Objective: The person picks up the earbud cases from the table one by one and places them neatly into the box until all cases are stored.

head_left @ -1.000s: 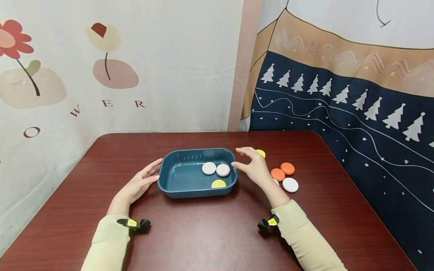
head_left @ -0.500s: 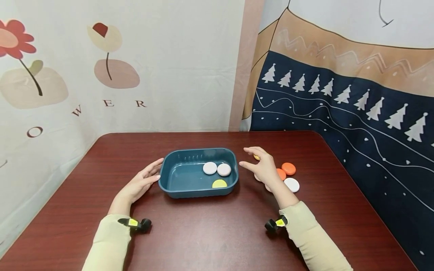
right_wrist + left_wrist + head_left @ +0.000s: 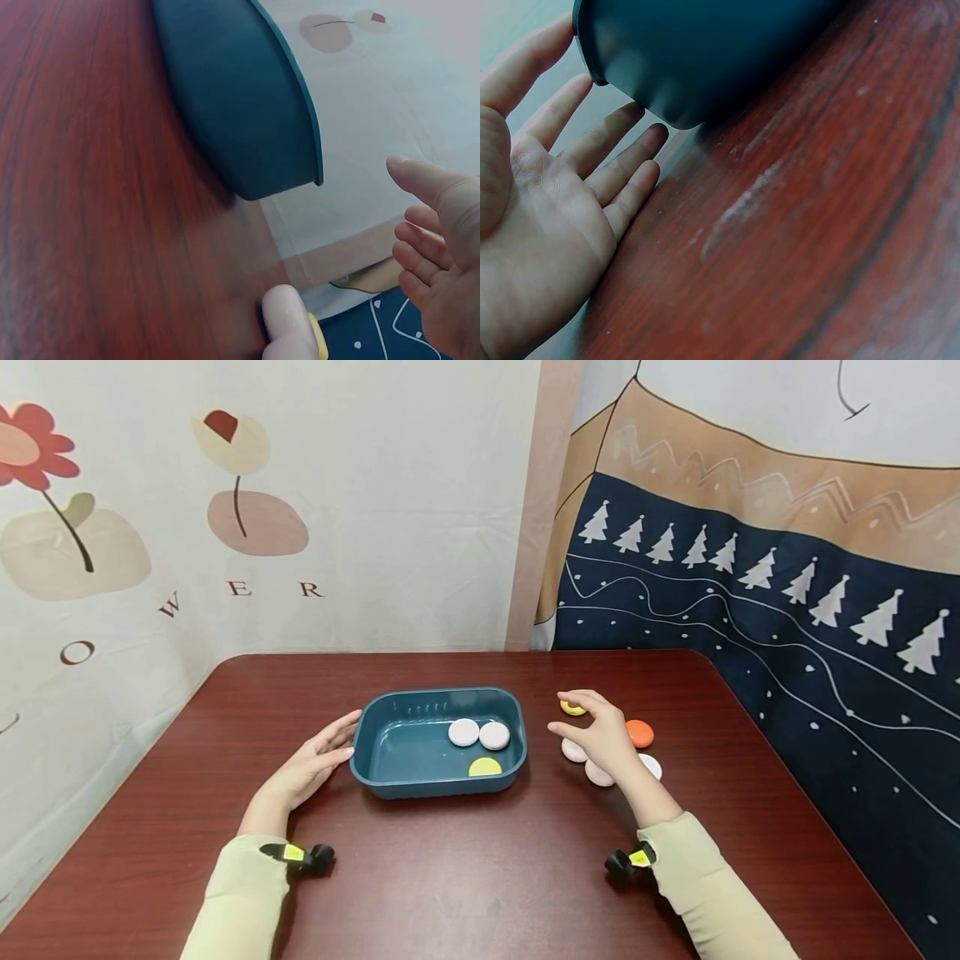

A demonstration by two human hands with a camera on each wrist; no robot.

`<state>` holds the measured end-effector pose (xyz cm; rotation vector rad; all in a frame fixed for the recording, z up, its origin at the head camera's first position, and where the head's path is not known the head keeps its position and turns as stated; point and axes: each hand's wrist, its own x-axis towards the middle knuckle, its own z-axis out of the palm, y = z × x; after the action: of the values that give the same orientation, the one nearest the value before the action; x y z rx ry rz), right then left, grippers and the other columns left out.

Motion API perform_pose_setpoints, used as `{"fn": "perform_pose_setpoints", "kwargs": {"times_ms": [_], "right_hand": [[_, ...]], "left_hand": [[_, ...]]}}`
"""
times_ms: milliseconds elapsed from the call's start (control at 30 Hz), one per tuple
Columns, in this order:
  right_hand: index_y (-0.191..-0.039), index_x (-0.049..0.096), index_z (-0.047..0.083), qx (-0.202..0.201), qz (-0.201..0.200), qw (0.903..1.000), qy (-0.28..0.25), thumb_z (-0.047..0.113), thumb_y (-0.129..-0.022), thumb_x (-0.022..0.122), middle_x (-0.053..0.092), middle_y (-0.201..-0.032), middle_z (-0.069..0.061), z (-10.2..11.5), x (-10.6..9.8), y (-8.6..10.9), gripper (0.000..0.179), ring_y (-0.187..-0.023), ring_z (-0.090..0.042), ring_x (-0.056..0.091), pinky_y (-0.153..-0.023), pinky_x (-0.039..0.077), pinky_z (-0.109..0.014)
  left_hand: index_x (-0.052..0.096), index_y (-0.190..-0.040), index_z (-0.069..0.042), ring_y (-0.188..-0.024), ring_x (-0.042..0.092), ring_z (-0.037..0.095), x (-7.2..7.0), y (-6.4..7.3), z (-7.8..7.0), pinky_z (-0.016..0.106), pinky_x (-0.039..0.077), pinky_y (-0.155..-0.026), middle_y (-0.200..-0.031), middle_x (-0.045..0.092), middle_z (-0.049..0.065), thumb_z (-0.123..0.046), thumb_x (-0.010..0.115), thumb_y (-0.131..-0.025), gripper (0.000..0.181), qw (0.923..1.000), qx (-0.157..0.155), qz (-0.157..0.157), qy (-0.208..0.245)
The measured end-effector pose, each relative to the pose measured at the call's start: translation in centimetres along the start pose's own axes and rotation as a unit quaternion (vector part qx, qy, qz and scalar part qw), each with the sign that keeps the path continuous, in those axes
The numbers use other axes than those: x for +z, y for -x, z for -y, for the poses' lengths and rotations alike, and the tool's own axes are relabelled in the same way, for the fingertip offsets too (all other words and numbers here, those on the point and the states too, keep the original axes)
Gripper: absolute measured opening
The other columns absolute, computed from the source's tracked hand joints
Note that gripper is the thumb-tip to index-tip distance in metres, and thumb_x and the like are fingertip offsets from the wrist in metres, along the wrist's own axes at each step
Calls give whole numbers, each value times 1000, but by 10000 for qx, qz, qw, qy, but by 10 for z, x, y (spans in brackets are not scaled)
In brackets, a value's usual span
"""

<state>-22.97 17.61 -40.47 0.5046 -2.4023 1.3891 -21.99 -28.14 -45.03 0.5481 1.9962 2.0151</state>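
Observation:
A dark teal rectangular tub (image 3: 438, 790) holds two white discs (image 3: 463, 732) and a yellow disc (image 3: 485, 767) toward its right end. My left hand (image 3: 303, 768) rests against the tub's left end, thumb and fingertips at the rim; the left wrist view shows its fingers (image 3: 604, 139) extended. Over a loose group of discs to the right of the tub hovers my right hand (image 3: 603, 739), thumb and fingers spread with nothing between them. Around it lie a yellow disc (image 3: 573, 708), white discs (image 3: 574, 750) and an orange disc (image 3: 640, 734), some partly hidden by the hand.
The discs lie on a reddish-brown wooden table (image 3: 450, 877). A pale printed cloth (image 3: 405, 527) hangs behind its far edge, and a dark blue cloth with white trees (image 3: 750, 627) covers the right side. Each wrist carries a small black camera (image 3: 321, 859).
My right hand has moved rightward, away from the tub's right end and over the loose discs, uncovering white ones on its left. The left hand stays at the tub.

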Motion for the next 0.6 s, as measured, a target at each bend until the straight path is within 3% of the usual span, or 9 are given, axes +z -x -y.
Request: {"fn": "perform_pose_setpoints", "kwargs": {"times_ms": [600], "right_hand": [[-122, 64, 1, 391, 436, 9977, 346, 15, -78, 81, 61, -119, -12, -17, -15, 11, 49, -110, -28, 54, -96, 40, -51]], "left_hand": [[20, -153, -9, -133, 29, 9, -2, 0, 1, 16, 31, -99, -154, 22, 16, -6, 50, -99, 62, 9999, -133, -58, -67]]}}
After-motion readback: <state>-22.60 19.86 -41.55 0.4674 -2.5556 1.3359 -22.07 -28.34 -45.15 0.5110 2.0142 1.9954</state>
